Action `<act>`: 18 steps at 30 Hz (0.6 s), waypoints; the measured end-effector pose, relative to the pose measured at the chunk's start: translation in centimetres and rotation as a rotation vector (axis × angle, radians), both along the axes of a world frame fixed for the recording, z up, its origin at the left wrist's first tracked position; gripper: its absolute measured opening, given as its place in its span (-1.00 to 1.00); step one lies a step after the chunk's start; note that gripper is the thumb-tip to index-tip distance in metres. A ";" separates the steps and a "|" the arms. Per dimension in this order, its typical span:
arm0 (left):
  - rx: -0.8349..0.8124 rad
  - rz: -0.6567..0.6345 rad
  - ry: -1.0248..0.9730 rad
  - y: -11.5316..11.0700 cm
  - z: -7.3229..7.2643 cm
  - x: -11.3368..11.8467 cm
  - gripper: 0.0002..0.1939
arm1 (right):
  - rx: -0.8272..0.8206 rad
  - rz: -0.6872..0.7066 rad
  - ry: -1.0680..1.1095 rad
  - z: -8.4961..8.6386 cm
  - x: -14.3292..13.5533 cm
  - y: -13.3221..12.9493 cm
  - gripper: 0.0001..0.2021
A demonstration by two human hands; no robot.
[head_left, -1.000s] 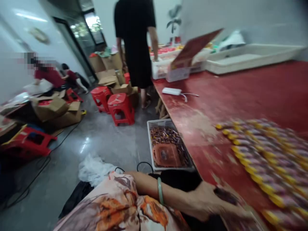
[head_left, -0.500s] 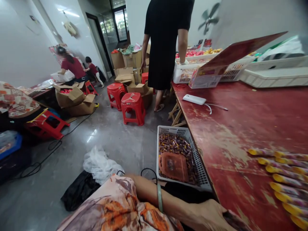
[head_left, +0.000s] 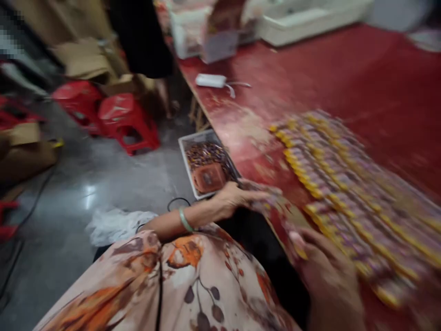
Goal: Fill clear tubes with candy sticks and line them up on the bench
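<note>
On the red surface (head_left: 344,73), both hands met candy packets (head_left: 344,184). Left hand (head_left: 234,198) fingers lay spread. Blur hid the right hand (head_left: 327,276) fingers' state.

Premises: small packing workroom for sweets. Evidence: long worn red desk (head_left: 344,78) carrying rows of yellow-tipped wrapped candy sticks (head_left: 344,184); white mesh basket (head_left: 186,156) of small wrapped candies beside the desk; white plastic trays (head_left: 303,20) at the far end; open cardboard cartons (head_left: 86,64) and red plastic stools (head_left: 120,119) on a grey polished floor (head_left: 86,193).
</note>
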State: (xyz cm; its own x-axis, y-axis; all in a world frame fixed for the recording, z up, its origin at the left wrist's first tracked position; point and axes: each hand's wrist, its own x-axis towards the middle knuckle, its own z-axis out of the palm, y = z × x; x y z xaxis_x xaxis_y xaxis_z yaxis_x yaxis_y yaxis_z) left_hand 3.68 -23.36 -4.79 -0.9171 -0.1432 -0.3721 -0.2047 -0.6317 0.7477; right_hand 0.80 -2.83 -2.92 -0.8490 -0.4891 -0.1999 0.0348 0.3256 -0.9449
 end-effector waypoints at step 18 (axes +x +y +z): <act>0.136 0.095 -0.181 4.5 1.2 -2.5 -0.60 | 0.326 -0.108 1.311 -2.2 1.2 1.4 -0.49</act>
